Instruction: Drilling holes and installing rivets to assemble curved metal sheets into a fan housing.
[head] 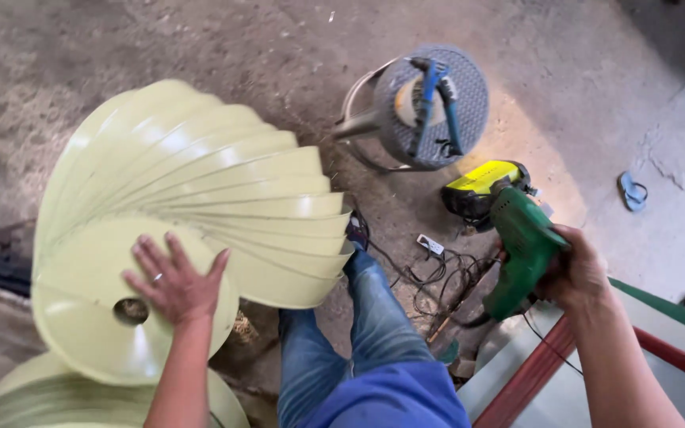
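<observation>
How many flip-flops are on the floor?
1. A blue flip-flop lies on the concrete at the far right, beyond the right hand with its green drill. Its pair isn't visible.

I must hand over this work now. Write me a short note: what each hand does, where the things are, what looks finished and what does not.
Left hand: open, palm flat on the top disc of the fanned stack of pale green discs, beside its centre hole.
Right hand: gripping the green power drill, held in the air above the tangled cord on the floor.
Nearby: a round stool with blue pliers on it; a red and green frame at lower right.
Done: the top disc already has a centre hole.
Left: whether the other discs are drilled cannot be seen.
</observation>
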